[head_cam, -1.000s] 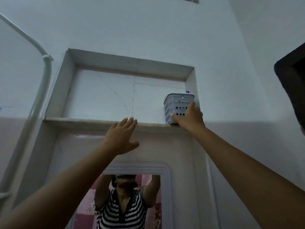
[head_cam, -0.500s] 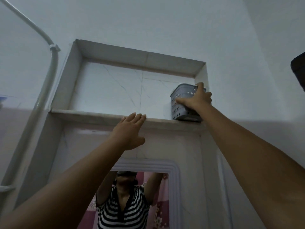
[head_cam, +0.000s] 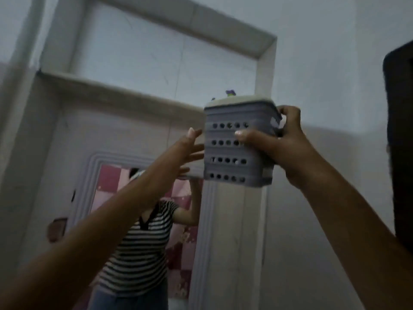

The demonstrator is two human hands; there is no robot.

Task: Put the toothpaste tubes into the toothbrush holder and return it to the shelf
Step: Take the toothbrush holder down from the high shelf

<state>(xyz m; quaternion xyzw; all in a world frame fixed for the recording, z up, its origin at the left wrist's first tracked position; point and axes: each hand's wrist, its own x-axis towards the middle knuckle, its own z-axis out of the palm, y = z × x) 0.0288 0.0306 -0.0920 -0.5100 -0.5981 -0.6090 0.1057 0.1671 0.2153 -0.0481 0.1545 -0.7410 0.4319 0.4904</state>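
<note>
- Grey perforated plastic toothbrush holder is off the recessed white tiled shelf now; half a second ago it sat in the shelf's right corner.
- Right hand has a closed grip on the holder's right side, thumb across the front, holding it in the air below and in front of the shelf.
- Left hand has moved up beside the holder's left wall, fingers spread, holding nothing; contact unclear.
- White-framed mirror below reflects a striped shirt.
- Dark object cut off at right edge.
- Small purple bit pokes above the holder rim, unidentifiable; frame motion-blurred.
</note>
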